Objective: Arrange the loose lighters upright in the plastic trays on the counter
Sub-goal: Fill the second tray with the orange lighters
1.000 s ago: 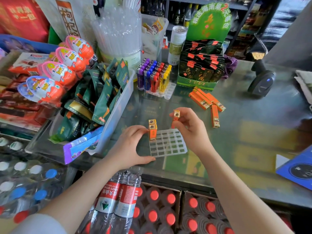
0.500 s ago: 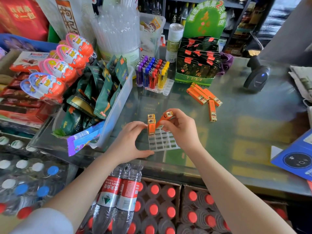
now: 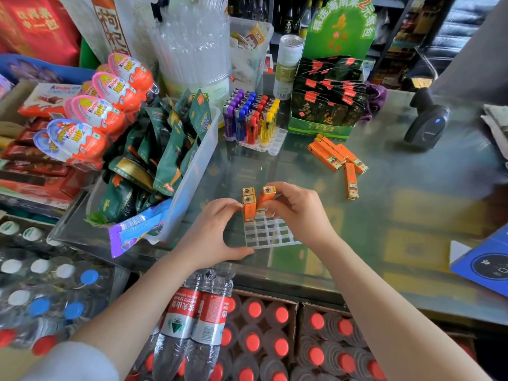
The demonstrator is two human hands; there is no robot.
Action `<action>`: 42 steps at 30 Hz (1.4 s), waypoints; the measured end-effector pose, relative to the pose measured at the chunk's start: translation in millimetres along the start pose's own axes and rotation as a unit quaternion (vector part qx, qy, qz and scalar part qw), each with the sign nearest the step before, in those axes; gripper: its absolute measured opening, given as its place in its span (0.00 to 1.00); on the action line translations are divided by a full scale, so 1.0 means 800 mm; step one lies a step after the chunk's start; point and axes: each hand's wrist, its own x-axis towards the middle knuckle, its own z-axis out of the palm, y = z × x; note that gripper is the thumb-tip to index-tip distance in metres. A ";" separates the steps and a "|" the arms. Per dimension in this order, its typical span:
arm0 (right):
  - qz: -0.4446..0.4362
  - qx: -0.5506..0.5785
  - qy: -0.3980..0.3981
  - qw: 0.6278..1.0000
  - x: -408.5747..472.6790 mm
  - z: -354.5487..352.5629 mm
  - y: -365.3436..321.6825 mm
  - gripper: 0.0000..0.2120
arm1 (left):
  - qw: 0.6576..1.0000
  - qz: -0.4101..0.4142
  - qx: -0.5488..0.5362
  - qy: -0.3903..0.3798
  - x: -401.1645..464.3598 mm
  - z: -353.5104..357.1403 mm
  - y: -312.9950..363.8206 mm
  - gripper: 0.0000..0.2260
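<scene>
Glass counter [image 3: 384,215] has the clear tray [image 3: 270,233] near its front edge - left hand [image 3: 211,235] curls round it, probably steadying, fingertips on a standing lighter [image 3: 249,209]; right hand [image 3: 299,211] pinches a tilted orange lighter [image 3: 266,196] over the next slot

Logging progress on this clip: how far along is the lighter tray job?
Early. Two orange lighters stand upright in the clear tray, steadied by the left hand. The right hand holds a third lighter tilted over the next slot. Loose orange lighters remain on the counter.
</scene>
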 end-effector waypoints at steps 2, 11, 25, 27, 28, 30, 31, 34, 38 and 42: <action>0.027 0.019 0.009 0.999 -0.002 -0.001 0.003 0.07 | 1.000 -0.005 -0.005 -0.003 0.000 0.000 0.000 0.35; -0.043 -0.051 -0.018 0.998 0.005 0.008 0.007 0.05 | 1.000 -0.018 -0.016 -0.013 0.006 -0.001 0.012 0.34; 0.092 -0.219 0.092 0.967 0.025 -0.043 0.058 0.14 | 0.999 -0.041 0.015 -0.020 0.023 -0.002 0.015 0.35; 0.151 -0.283 0.087 0.943 0.041 -0.053 0.070 0.14 | 0.999 -0.048 0.017 -0.019 0.029 -0.002 0.015 0.35; 0.170 -0.313 0.072 0.932 0.049 -0.058 0.075 0.15 | 0.998 -0.051 0.016 -0.020 0.031 -0.003 0.015 0.35; 0.180 -0.362 0.060 0.913 0.063 -0.066 0.082 0.13 | 0.998 -0.055 0.018 -0.021 0.037 -0.004 0.015 0.35; 0.179 -0.379 0.064 0.906 0.068 -0.069 0.085 0.12 | 0.998 -0.056 0.020 -0.022 0.039 -0.004 0.015 0.35; 0.174 -0.413 0.074 0.891 0.086 -0.077 0.090 0.12 | 0.998 -0.052 0.026 -0.022 0.044 -0.006 0.014 0.35; 0.195 -0.413 0.072 0.887 0.102 -0.078 0.093 0.09 | 0.998 -0.049 0.031 -0.023 0.052 -0.006 0.012 0.35; 0.202 -0.424 0.075 0.880 0.111 -0.077 0.093 0.09 | 0.999 -0.040 0.024 -0.021 0.054 -0.004 0.011 0.35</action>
